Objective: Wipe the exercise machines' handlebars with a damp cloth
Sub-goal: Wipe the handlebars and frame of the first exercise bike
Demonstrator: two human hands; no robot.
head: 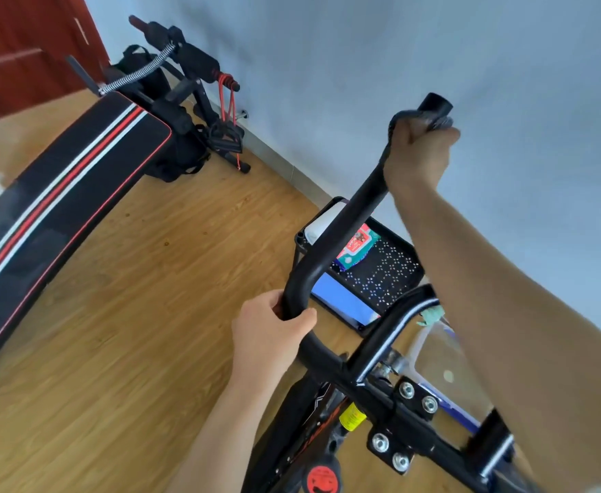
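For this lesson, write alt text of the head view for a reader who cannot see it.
Two bare hands grip a black handlebar: the left hand at its lower bend, the right hand near its top end. Behind, a striped bench stands on the wooden floor. No cloth shows in either hand.

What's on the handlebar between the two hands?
Nothing: in the head view the handlebar runs bare black from the left hand up to the right hand.

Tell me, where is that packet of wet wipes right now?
The wipes packet lies in the black perforated tray on the floor by the wall, right of centre in the head view, partly hidden behind the black handlebar.
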